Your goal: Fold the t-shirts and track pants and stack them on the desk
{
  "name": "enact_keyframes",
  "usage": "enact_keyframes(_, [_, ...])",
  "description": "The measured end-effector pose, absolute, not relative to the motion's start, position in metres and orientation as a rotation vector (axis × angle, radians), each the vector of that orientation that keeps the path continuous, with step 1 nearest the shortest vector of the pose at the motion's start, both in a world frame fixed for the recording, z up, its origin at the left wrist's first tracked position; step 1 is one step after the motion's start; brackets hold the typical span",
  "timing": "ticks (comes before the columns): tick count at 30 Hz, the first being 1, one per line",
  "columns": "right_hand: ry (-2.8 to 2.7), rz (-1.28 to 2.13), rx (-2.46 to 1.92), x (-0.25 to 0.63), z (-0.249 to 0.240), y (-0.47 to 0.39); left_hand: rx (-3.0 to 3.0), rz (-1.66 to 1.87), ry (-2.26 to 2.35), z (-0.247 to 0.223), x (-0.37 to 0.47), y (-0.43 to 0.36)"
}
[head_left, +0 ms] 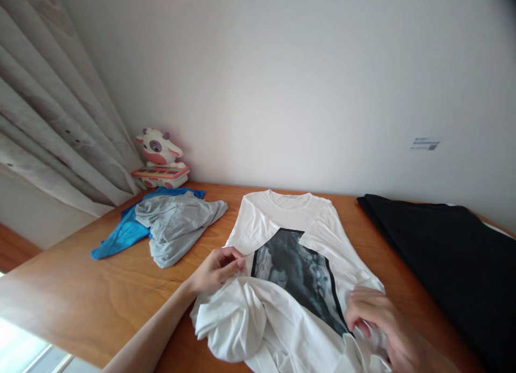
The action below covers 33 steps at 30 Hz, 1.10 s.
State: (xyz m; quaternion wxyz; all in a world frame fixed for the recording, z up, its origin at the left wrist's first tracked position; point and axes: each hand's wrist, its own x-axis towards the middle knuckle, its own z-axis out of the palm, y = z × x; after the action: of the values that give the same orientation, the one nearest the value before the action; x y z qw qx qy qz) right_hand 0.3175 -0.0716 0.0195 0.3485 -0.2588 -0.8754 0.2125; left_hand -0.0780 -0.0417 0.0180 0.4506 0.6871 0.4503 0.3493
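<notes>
A white T-shirt (288,202) with a dark rectangular print lies on the wooden table, its neckline toward the wall. Both sleeves are folded inward over the front, and the lower part is bunched and turned up over the print. My left hand (220,268) is at the shirt's left edge, thumb and fingers pinched on the white fabric. My right hand (373,314) rests at the shirt's right edge with its fingers curled down; the fingertips are partly hidden, near the white cloth.
On the wooden table (80,287), a grey garment (177,222) lies over a blue one (124,236) at the left. Behind them stands a cow-shaped toy keyboard (161,166). Folded black cloth (447,244) lies at the right. A curtain (52,109) hangs at the left, by the wall.
</notes>
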Motion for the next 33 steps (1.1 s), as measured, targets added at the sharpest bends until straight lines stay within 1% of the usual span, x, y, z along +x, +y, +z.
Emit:
enact_keyframes(3, [-2.429, 0.621, -0.746, 0.313, 0.016, -0.076, 1.81, 0.751, 0.944, 0.022, -0.084, -0.043])
enact_keyframes(6, [-2.543, 0.707, -0.974, 0.31, 0.012, -0.082, 2.006, 0.585, 0.934, 0.028, -0.087, -0.046])
enact_keyframes(9, [-2.466, 0.912, -1.156, 0.31, 0.012, -0.084, 2.08, 0.518, 1.001, 0.033, -0.086, -0.048])
enact_keyframes(12, [-2.346, 1.107, -1.18, 0.313, 0.017, -0.081, 2.126, 0.477, 0.995, 0.039, -0.084, -0.049])
enact_keyframes(15, [-2.257, 1.173, -1.143, 0.319, 0.019, -0.071, 2.163, 0.481, 0.941, 0.045, -0.082, -0.05])
enact_keyframes(17, [-2.232, 1.075, -1.139, 0.325, 0.016, -0.063, 2.143, 0.534, 0.885, 0.044, -0.082, -0.05])
enact_keyframes(19, [-2.218, 0.809, -1.18, 0.331, 0.009, -0.054, 2.119, 0.68, 0.917, 0.038, -0.082, -0.049])
enact_keyframes(21, [-2.17, 0.48, -1.222, 0.339, 0.001, -0.046, 2.12, 0.901, 1.089, 0.03, -0.083, -0.046])
enact_keyframes(23, [-2.113, 0.244, -1.237, 0.346, -0.006, -0.039, 2.142, 1.084, 1.308, 0.022, -0.086, -0.042])
enact_keyframes(26, [-2.074, 0.109, -1.269, 0.351, -0.011, -0.029, 2.185, 1.188, 1.524, 0.016, -0.087, -0.027])
enact_keyframes(29, [-2.068, 0.104, -1.3, 0.342, -0.011, -0.014, 2.3, 1.049, 1.63, 0.018, -0.074, -0.003])
enact_keyframes(31, [-2.081, 0.102, -1.347, 0.326, -0.014, -0.001, 2.375, 0.828, 1.686, 0.016, -0.055, 0.013])
enact_keyframes(33, [-2.1, 0.099, -1.483, 0.306, -0.02, 0.011, 2.393, 0.584, 1.759, 0.008, -0.032, 0.023])
